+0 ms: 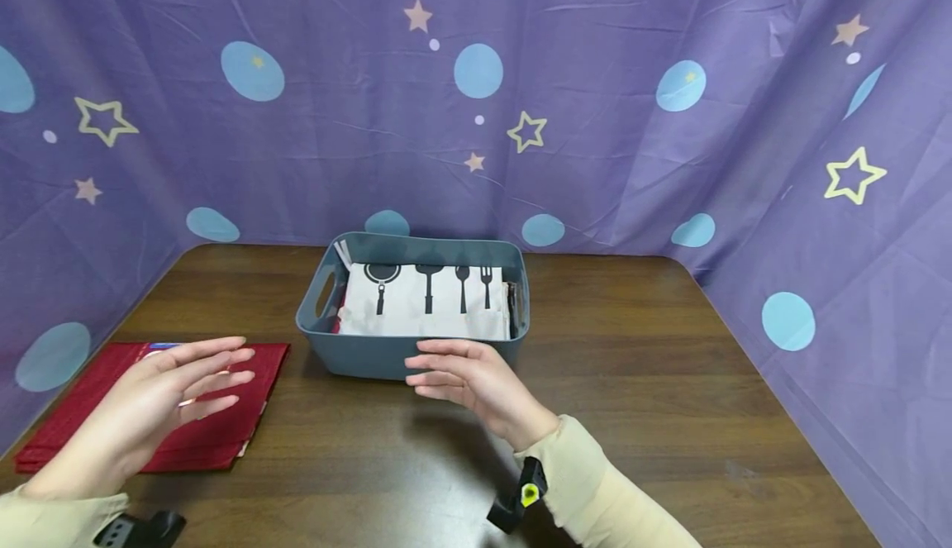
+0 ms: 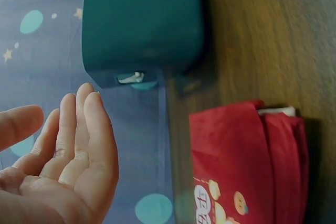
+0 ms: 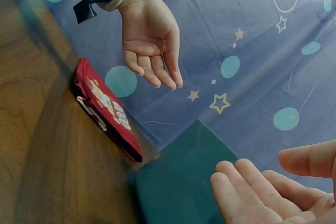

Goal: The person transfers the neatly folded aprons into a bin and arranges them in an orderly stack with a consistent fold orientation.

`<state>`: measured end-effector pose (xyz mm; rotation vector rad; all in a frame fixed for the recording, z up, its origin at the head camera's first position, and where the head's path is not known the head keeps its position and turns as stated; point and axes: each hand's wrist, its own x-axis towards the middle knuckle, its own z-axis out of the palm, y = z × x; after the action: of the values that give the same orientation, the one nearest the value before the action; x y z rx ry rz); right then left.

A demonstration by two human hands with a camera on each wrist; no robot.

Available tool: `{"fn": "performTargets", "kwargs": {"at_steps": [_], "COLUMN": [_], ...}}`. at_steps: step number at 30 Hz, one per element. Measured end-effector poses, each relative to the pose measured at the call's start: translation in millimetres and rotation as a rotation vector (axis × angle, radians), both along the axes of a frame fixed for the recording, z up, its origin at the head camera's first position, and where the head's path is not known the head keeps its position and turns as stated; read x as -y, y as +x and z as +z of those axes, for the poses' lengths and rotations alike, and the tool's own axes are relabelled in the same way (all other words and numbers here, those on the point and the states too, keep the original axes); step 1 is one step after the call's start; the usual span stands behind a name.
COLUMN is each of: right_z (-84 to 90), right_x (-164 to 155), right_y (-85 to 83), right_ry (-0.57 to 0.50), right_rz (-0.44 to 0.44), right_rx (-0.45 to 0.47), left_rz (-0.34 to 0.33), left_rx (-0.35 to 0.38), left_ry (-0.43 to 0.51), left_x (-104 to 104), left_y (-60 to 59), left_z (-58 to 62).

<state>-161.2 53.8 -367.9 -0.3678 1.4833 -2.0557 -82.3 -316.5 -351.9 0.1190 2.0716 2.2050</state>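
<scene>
At the near left of the brown wooden table (image 1: 632,383), we see a stack of folded red cloth bags (image 1: 223,432), its printed face showing in the left wrist view. Our left hand (image 1: 159,403) hovers above the stack, fingers straight and slightly spread, palm turned inward, holding nothing; we cannot tell that it touches the cloth. To the right, at the table's centre, sits a blue-grey plastic basket (image 1: 357,354) with a cut-out handle in its left wall. Inside it lies a white folded cloth printed with black kitchen utensils (image 1: 424,300), filling most of the basket. Our right hand (image 1: 468,378) floats just in front of the basket's near wall, fingers extended and pointing left, empty. The fingertips (image 1: 416,374) lie close to the wall, contact unclear. Behind, a purple star-patterned curtain (image 1: 595,118) encloses the table.
</scene>
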Motion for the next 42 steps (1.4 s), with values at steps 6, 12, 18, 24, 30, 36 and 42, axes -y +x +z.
{"fn": "performTargets", "kwargs": {"at_steps": [6,12,18,24,30,36,42], "right_z": [-10.4,-20.0,-29.9,-38.9,-48.3,-56.8,-56.7], "right_x": [10,24,39,52,67,80,96], "right_y": [1.0,1.9,3.2,5.1,5.8,7.7,18.3], "right_ry": [-0.005,-0.021,-0.021,-0.021,-0.007,-0.009,-0.011], "right_rz": [-0.002,0.006,-0.01,-0.04,-0.046,-0.024,0.01], "right_rx": [0.023,0.035,0.067,0.11,0.122,0.147,0.173], "left_rz": [-0.024,0.007,0.032,0.079,0.174,0.239,0.332], "left_rx": [-0.05,-0.004,-0.017,-0.011,0.014,0.012,0.026], "left_ry": [0.066,0.086,0.102,0.124,0.062,0.041,-0.044], "left_x": [12,20,26,33,40,43,48], "left_y": [3.6,5.5,9.0,12.9,16.5,16.9,20.7], "left_z": [-11.0,-15.4,-17.2,-20.5,-25.7,-27.1,-24.0]}}
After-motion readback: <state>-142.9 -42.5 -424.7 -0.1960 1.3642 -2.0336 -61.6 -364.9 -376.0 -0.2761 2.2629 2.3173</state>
